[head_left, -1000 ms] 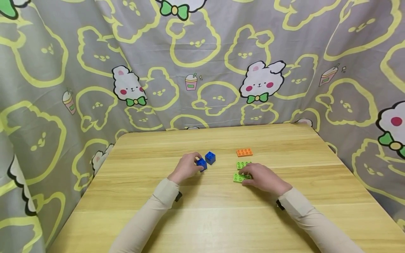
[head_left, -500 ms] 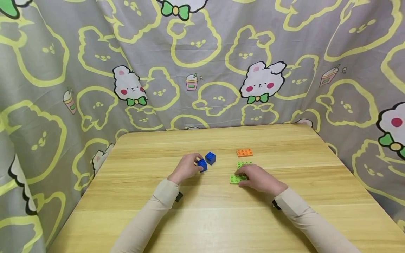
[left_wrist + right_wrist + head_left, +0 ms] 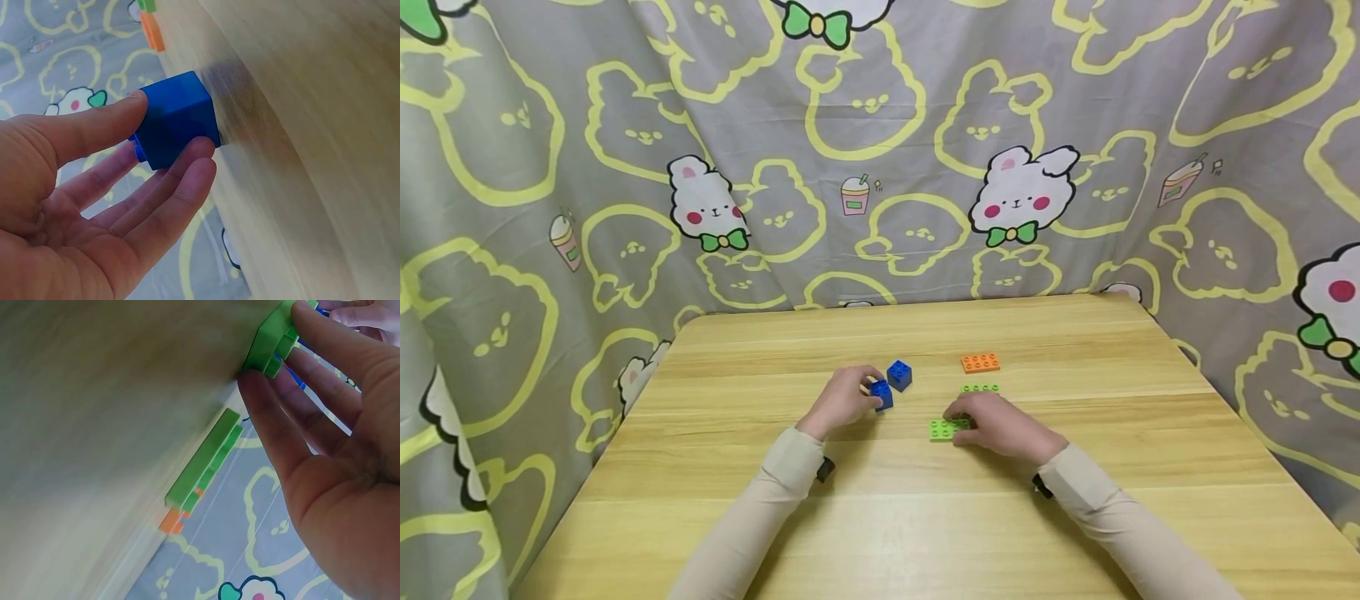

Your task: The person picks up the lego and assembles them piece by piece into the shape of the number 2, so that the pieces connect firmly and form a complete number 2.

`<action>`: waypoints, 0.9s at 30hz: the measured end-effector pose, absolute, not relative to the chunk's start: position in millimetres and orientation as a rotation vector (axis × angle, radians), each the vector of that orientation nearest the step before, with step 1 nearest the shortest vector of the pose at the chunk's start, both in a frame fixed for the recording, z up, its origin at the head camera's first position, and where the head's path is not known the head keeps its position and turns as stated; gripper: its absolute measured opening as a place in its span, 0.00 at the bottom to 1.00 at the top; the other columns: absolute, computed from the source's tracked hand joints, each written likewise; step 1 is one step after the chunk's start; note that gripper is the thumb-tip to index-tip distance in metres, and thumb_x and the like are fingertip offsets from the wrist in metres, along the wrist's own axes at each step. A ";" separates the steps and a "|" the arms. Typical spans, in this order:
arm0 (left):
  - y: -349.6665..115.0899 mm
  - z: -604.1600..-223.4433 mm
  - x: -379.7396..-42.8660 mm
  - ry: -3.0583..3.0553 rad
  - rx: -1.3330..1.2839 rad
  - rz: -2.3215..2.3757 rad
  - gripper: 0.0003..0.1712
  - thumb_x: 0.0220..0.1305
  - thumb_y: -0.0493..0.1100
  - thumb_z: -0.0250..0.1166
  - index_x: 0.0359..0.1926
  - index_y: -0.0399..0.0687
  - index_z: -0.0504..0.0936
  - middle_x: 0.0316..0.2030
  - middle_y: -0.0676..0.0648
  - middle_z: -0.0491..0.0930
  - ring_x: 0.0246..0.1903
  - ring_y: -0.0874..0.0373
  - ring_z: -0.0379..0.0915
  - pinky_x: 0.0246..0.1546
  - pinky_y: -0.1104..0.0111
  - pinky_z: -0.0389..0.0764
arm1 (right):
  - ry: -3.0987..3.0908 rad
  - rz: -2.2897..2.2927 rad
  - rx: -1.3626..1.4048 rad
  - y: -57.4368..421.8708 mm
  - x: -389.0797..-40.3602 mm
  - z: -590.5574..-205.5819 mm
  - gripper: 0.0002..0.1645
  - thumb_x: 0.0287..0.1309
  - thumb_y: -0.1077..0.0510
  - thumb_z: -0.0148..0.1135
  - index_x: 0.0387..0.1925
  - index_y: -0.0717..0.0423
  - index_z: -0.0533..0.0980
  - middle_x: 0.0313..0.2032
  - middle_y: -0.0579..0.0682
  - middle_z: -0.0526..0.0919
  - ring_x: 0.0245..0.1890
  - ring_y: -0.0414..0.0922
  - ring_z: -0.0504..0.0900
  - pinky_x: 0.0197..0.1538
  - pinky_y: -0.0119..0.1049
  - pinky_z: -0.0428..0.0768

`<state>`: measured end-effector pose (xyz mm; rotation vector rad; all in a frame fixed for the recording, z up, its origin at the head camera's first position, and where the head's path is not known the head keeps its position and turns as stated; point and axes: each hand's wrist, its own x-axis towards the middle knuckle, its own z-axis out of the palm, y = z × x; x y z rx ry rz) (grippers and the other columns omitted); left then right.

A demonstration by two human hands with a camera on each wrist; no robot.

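Near green brick [image 3: 939,430] is sliding leftward, right hand [image 3: 1002,427] clamping fingers on it, narrowing the gap to the blue block [image 3: 885,394] left hand [image 3: 841,400] is pinching between fingers.

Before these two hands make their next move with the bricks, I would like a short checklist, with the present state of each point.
1. Left hand holds the near blue brick: ok, pinched between thumb and fingers.
2. Right hand holds the near green brick: ok, thumb and fingers grip it.
3. Studs face up on both held bricks: ok, visible in the head view.
4. Held bricks joined: not ok, they are apart.
5. Far blue brick free of contact with the near one: cannot tell, they are too close.
6. Far green brick free of the right hand: ok, the right wrist view shows a gap.
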<state>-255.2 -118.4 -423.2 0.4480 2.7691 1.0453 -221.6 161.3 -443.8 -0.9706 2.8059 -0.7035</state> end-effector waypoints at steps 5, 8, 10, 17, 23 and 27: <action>-118.2 -423.5 -253.5 2.757 0.446 1.069 0.18 0.65 0.34 0.71 0.56 0.41 0.83 0.50 0.37 0.84 0.46 0.47 0.83 0.45 0.58 0.85 | 2.795 -0.721 -0.985 154.5 -220.1 -443.5 0.18 0.59 0.59 0.74 0.51 0.58 0.84 0.47 0.49 0.87 0.47 0.45 0.83 0.53 0.45 0.82; -118.3 -423.3 -252.6 2.753 0.449 1.082 0.18 0.65 0.34 0.71 0.56 0.41 0.83 0.50 0.37 0.84 0.46 0.47 0.83 0.45 0.58 0.85 | 2.789 -0.734 -1.005 151.0 -218.8 -442.4 0.18 0.59 0.59 0.74 0.51 0.59 0.84 0.47 0.50 0.87 0.47 0.46 0.83 0.54 0.46 0.82; -118.5 -422.8 -252.0 2.752 0.448 1.086 0.18 0.65 0.34 0.71 0.56 0.41 0.83 0.50 0.38 0.84 0.46 0.47 0.83 0.45 0.58 0.85 | 2.784 -0.737 -1.012 149.1 -218.5 -442.1 0.19 0.60 0.59 0.74 0.52 0.59 0.83 0.48 0.51 0.86 0.49 0.46 0.83 0.55 0.46 0.81; -118.3 -419.4 -249.1 2.744 0.453 1.091 0.19 0.65 0.35 0.71 0.56 0.42 0.84 0.49 0.39 0.84 0.46 0.49 0.83 0.46 0.58 0.85 | 2.776 -0.747 -1.007 145.4 -218.8 -443.0 0.20 0.60 0.59 0.73 0.53 0.61 0.83 0.49 0.51 0.86 0.50 0.47 0.83 0.56 0.47 0.81; -116.4 -412.8 -243.6 2.731 0.511 1.104 0.20 0.66 0.36 0.70 0.58 0.41 0.83 0.51 0.39 0.85 0.46 0.48 0.84 0.46 0.58 0.86 | 2.770 -0.768 -0.984 145.8 -220.4 -444.4 0.18 0.60 0.59 0.73 0.51 0.60 0.83 0.47 0.50 0.86 0.47 0.44 0.83 0.53 0.45 0.82; -114.0 -407.8 -238.5 2.703 0.539 1.128 0.20 0.66 0.35 0.70 0.58 0.42 0.83 0.53 0.40 0.84 0.47 0.48 0.84 0.46 0.59 0.86 | 2.754 -0.793 -0.977 146.9 -221.5 -444.7 0.18 0.60 0.58 0.73 0.50 0.60 0.83 0.45 0.49 0.85 0.42 0.43 0.81 0.49 0.41 0.81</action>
